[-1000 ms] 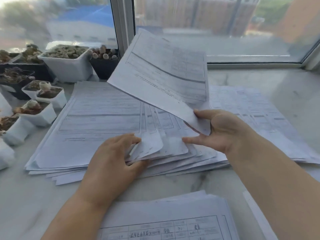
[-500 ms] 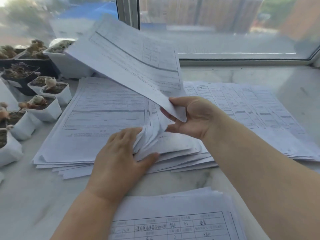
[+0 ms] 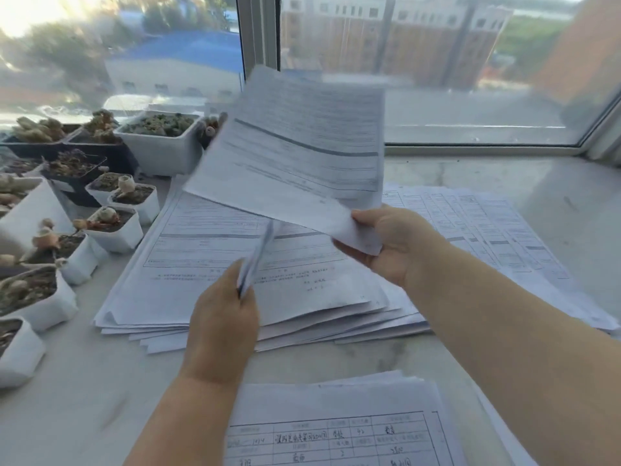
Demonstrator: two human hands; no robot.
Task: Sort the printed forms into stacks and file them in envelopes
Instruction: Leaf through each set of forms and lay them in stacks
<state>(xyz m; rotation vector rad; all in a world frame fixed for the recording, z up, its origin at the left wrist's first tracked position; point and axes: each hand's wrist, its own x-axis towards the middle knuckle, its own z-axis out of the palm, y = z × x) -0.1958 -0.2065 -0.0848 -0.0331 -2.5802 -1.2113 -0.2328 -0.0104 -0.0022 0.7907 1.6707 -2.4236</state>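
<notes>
A wide, loose stack of printed forms [image 3: 215, 264] lies on the marble sill in front of me. My right hand [image 3: 389, 243] pinches the lower corner of one lifted form [image 3: 295, 153], which hangs tilted in the air above the stack. My left hand [image 3: 225, 317] grips the edge of a few thin sheets [image 3: 257, 253], raised off the stack and seen edge-on. A second spread of table-style forms [image 3: 497, 230] lies to the right. Another stack with handwritten entries [image 3: 336, 425] sits nearest me at the bottom.
Several small white and dark pots of succulents [image 3: 111, 227] crowd the left side of the sill. The window frame [image 3: 258, 35] and glass run along the back. Bare marble [image 3: 84, 398] shows at the lower left and at the far right [image 3: 571, 183].
My left hand has lifted off the stack, bringing a few sheets up edge-on. My right hand has carried its form to the right and higher.
</notes>
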